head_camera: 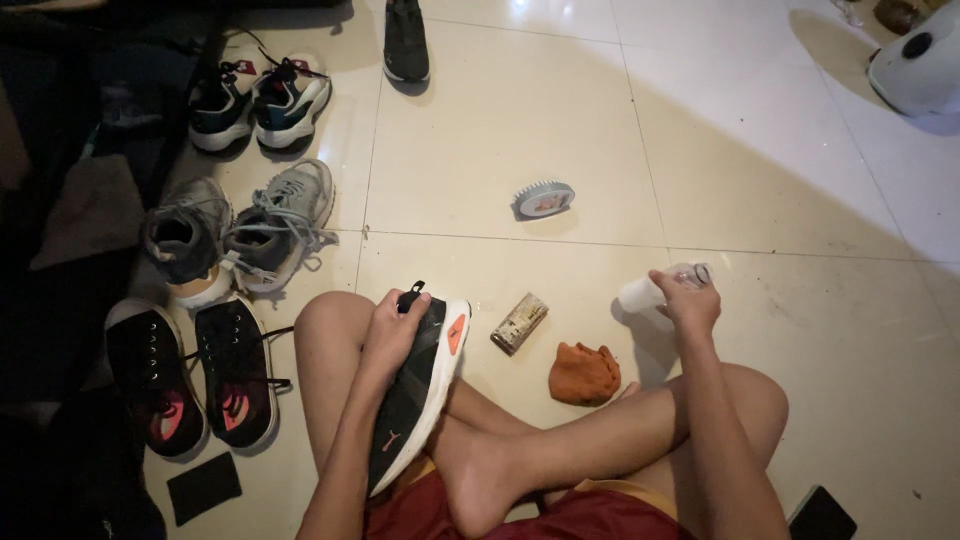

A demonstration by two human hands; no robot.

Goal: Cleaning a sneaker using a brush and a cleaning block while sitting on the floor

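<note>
Holding, left hand [388, 328]: fingers wrapped round heel of black sneaker with white sole and orange patch [420, 385], propped on lap.
Right hand [688, 300]: fingers closed on small clear plastic bottle [660, 288], tipped sideways above floor.
Between the hands: rumpled orange cloth [584, 374], small brown rectangular block [519, 323].
Beyond fingertips: round grey-toothed brush [544, 198] on pale tile floor [760, 180].
Outside left fingers: pairs of shoes [235, 235].
</note>
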